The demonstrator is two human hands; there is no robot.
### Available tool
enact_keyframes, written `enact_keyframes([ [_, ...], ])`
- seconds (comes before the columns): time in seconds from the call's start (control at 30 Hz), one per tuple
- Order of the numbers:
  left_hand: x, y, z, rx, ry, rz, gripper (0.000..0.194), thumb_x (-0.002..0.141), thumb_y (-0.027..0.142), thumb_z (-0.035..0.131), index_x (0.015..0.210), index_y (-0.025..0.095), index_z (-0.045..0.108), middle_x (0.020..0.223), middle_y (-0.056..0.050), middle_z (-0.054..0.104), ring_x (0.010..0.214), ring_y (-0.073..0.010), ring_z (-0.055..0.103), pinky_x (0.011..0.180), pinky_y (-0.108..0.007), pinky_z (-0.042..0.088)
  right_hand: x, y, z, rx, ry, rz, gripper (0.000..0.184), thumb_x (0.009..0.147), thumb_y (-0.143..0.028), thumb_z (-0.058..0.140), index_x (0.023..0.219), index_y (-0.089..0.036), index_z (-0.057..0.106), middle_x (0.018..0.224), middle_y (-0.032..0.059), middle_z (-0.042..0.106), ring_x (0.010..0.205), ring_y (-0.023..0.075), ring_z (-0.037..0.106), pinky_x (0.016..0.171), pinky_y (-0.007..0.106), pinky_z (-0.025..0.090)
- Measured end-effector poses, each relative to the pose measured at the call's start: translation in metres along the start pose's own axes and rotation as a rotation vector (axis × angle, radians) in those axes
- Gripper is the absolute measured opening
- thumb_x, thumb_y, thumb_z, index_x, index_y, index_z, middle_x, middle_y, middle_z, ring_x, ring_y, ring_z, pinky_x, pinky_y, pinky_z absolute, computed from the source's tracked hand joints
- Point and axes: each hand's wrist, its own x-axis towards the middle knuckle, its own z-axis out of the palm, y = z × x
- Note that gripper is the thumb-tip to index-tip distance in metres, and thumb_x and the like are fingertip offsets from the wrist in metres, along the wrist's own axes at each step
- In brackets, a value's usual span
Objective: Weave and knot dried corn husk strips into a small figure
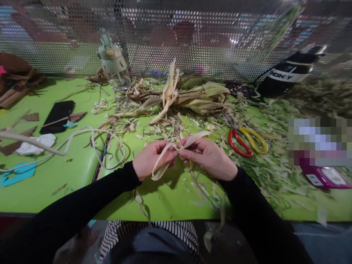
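My left hand (150, 158) and my right hand (209, 156) meet over the green table (55, 176), both pinched on one pale strip of corn husk (176, 148). The strip runs from above my right fingers, between the two hands, and curls down below my left hand. Both arms wear black sleeves. Beyond the hands lies a pile of dried corn husks (189, 97) with scraps scattered around it.
Red and yellow handled scissors (246, 141) lie right of my hands. A black phone (57, 115), a white cable (90, 141), a white cloth (37, 145) and a blue star shape (16, 174) sit left. A water bottle (114, 62) and a black bag (288, 71) stand by the perforated screen.
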Motion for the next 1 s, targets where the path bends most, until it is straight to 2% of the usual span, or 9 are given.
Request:
enact_keyframes([
  [0.23,0.0,-0.003,-0.002,0.125,-0.03,0.058,0.028,0.07,0.037,0.069,0.074,0.015,0.051,0.06,0.003,0.057,0.051,-0.0064,0.05,0.052,-0.019,0.037,0.0,-0.002,0.002,0.025,0.015,-0.024,0.021,0.078,-0.034,0.065,0.086,-0.016,0.057,0.064,-0.0029,0.058,0.055,0.0087,0.055,0.053,0.023,0.047],
  [0.43,-0.006,0.002,-0.003,0.204,-0.035,0.035,0.027,0.073,0.037,0.067,0.071,0.016,0.051,0.061,0.002,0.057,0.05,-0.0064,0.049,0.049,-0.018,0.037,0.0,-0.003,0.001,0.038,0.028,-0.045,0.02,0.078,-0.034,0.065,0.085,-0.017,0.058,0.065,-0.0028,0.057,0.056,0.009,0.055,0.054,0.022,0.047],
  [0.57,-0.007,0.004,-0.004,0.301,-0.077,0.061,0.024,0.077,0.036,0.063,0.073,0.015,0.052,0.067,0.0,0.06,0.056,-0.008,0.053,0.053,-0.02,0.041,-0.001,-0.004,0.003,0.038,0.027,-0.023,0.02,0.078,-0.035,0.065,0.084,-0.017,0.059,0.065,-0.0023,0.058,0.056,0.0094,0.055,0.054,0.022,0.047],
  [0.67,-0.006,0.002,-0.003,0.227,-0.048,0.135,0.02,0.082,0.034,0.057,0.081,0.015,0.051,0.075,-0.002,0.061,0.064,-0.0093,0.057,0.061,-0.022,0.046,-0.002,-0.003,0.004,0.11,0.019,-0.015,0.022,0.082,-0.036,0.06,0.089,-0.016,0.06,0.069,-0.0007,0.059,0.058,0.0092,0.056,0.054,0.022,0.047],
  [0.77,-0.003,-0.002,0.001,0.085,0.003,0.186,0.02,0.082,0.032,0.057,0.09,0.016,0.048,0.076,-0.001,0.061,0.063,-0.0089,0.058,0.062,-0.023,0.047,-0.001,0.001,0.006,0.139,0.039,-0.029,0.02,0.084,-0.034,0.059,0.092,-0.016,0.06,0.068,-0.0014,0.058,0.055,0.0075,0.054,0.052,0.02,0.045],
  [1.0,-0.001,-0.006,0.004,0.009,0.048,0.135,0.02,0.078,0.029,0.063,0.086,0.014,0.053,0.068,0.001,0.061,0.058,-0.007,0.056,0.06,-0.021,0.046,0.001,0.001,0.014,0.042,0.089,-0.064,0.02,0.085,-0.036,0.059,0.087,-0.017,0.053,0.06,-0.0052,0.052,0.048,0.0066,0.047,0.045,0.019,0.039],
])
